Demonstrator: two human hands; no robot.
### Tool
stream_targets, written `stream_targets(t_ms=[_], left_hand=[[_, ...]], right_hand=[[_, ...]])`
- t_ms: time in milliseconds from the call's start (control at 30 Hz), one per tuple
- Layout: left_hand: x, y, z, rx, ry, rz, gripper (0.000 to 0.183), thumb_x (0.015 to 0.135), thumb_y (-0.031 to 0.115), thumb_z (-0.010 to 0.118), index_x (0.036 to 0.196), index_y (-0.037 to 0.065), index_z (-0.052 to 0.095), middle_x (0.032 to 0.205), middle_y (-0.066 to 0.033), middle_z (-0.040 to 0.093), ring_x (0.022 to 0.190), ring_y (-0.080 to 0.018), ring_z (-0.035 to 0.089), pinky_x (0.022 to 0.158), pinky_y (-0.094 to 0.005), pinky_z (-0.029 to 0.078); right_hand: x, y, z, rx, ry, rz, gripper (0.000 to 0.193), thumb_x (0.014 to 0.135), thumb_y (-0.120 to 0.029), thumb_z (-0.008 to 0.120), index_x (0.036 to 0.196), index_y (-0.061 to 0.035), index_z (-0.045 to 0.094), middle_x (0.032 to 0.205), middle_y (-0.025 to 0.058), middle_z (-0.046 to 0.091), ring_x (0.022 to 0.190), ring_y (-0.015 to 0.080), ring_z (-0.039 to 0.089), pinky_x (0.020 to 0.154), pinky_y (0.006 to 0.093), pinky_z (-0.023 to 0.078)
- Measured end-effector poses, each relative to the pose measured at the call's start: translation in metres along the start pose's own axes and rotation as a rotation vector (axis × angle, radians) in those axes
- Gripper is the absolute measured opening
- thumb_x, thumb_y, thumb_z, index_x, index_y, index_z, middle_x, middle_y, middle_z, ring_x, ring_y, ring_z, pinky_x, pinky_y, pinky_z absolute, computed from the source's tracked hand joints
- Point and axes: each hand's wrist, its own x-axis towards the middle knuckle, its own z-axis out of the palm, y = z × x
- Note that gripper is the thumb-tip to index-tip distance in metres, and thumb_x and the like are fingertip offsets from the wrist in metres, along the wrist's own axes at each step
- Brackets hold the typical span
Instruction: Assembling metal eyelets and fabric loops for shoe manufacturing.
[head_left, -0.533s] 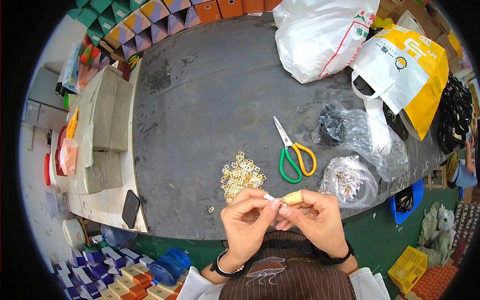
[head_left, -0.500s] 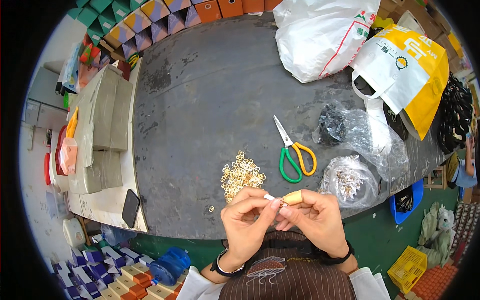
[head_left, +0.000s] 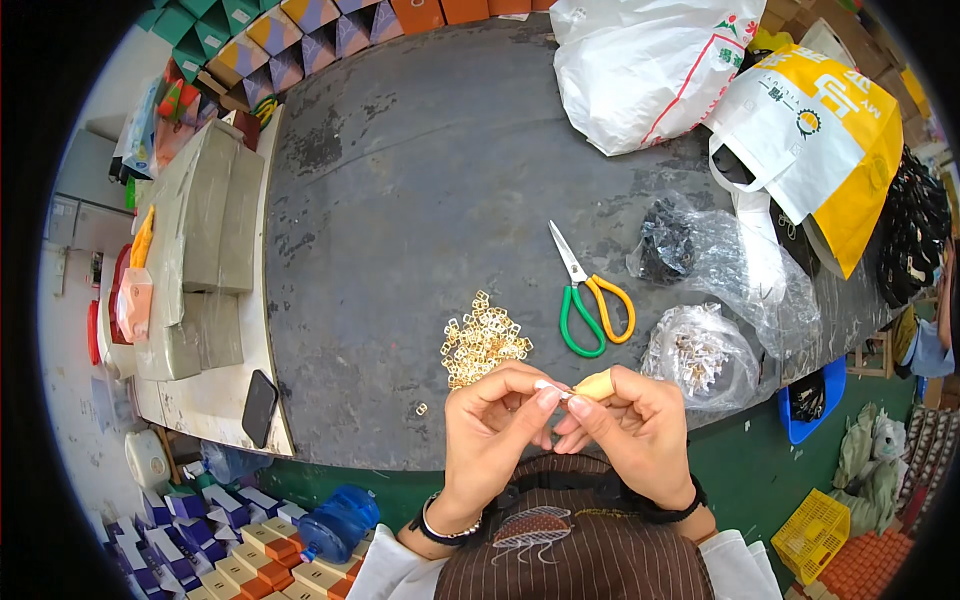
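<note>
My left hand (head_left: pixel 503 420) and my right hand (head_left: pixel 632 428) meet fingertip to fingertip just over the table's near edge. Between my left thumb and index finger a small white piece (head_left: pixel 543 385) sticks out; its kind is too small to tell. My right thumb and index finger are pinched together against it, and whatever they grip is hidden. A yellow cover (head_left: pixel 597 385) wraps the tip of my right index finger. Beyond my left hand lies a heap of small gold-coloured metal buckles (head_left: pixel 484 340), with one loose buckle (head_left: pixel 421 409) apart to the left.
Scissors (head_left: pixel 584 300) with green and orange handles lie on the dark table (head_left: pixel 400 220). To their right are a clear bag of small white-and-metal pieces (head_left: pixel 700 355) and crumpled plastic (head_left: pixel 745 265). Large carrier bags (head_left: pixel 655 75) stand far right. A phone (head_left: pixel 260 408) lies left.
My fingertips have drawn closer together around the small piece, and the gold-coloured bit seen between them is now covered. The view has shifted slightly; the things on the table stay put.
</note>
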Motion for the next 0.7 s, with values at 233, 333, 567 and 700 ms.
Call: stream_targets(t_ms=[233, 333, 567, 700], left_hand=[[-0.0006, 0.0028, 0.0012, 0.008, 0.042, 0.012, 0.005, 0.086, 0.0, 0.062, 0.086, -0.005, 0.065, 0.084, -0.009, 0.062, 0.064, -0.0075, 0.055, 0.051, -0.0194, 0.045], [-0.0023, 0.0029, 0.0032, 0.018, 0.074, 0.032, 0.005, 0.085, -0.001, 0.063, 0.085, -0.005, 0.065, 0.083, -0.0087, 0.062, 0.063, -0.0069, 0.055, 0.051, -0.0195, 0.044], [-0.0065, 0.0077, 0.0072, 0.199, 0.167, 0.113, 0.003, 0.082, -0.003, 0.066, 0.081, -0.005, 0.064, 0.081, -0.0071, 0.061, 0.066, -0.0066, 0.055, 0.056, -0.0186, 0.044], [-0.0081, 0.009, 0.0049, 0.298, 0.193, 0.151, 0.005, 0.081, -0.002, 0.067, 0.079, -0.004, 0.063, 0.079, -0.0068, 0.061, 0.066, -0.0067, 0.054, 0.056, -0.0189, 0.043]], right_hand=[[0.0001, -0.0044, 0.0035, -0.039, 0.03, -0.006, 0.009, 0.086, 0.001, 0.06, 0.083, 0.0089, 0.06, 0.071, 0.0118, 0.066, 0.06, 0.0129, 0.066, 0.054, 0.0224, 0.054], [-0.0005, -0.0021, 0.0052, -0.056, 0.061, -0.034, 0.008, 0.084, 0.002, 0.061, 0.08, 0.0081, 0.059, 0.071, 0.0114, 0.066, 0.058, 0.0117, 0.065, 0.052, 0.0215, 0.053], [-0.0004, -0.0012, 0.0052, -0.15, 0.089, -0.085, 0.011, 0.082, 0.002, 0.063, 0.074, 0.0075, 0.059, 0.067, 0.0103, 0.066, 0.054, 0.0103, 0.063, 0.047, 0.0207, 0.051], [-0.0022, 0.0035, 0.0042, -0.17, 0.102, -0.101, 0.012, 0.082, 0.001, 0.064, 0.072, 0.0071, 0.058, 0.065, 0.0093, 0.065, 0.053, 0.0097, 0.063, 0.045, 0.0204, 0.05]])
